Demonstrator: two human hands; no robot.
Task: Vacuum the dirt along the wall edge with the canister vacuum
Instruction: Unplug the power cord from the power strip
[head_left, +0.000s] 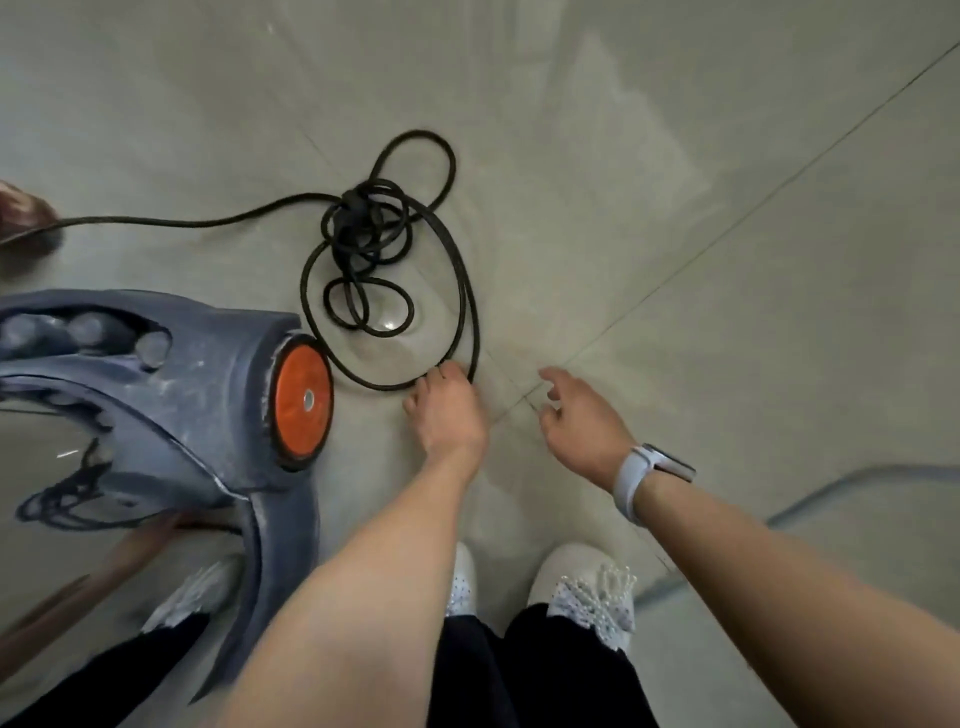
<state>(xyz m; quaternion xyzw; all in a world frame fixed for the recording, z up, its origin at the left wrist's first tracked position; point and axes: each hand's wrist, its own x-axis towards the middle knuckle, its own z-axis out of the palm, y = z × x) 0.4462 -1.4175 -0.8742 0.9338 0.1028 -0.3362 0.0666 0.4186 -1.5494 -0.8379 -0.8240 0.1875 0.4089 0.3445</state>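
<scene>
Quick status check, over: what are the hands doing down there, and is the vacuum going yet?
Left hand reaching onto tangled black power cord; grip unclear. Right hand open, empty. Canister vacuum parked left, untouched. Cord heaped on the floor ahead.

A pale grey wristwatch with a light band (644, 475) sits just behind the right hand. Below both hands, two white beaded shoes (587, 587) stand on the glossy grey tiled floor (727, 156), above black trouser legs (540, 675).
</scene>
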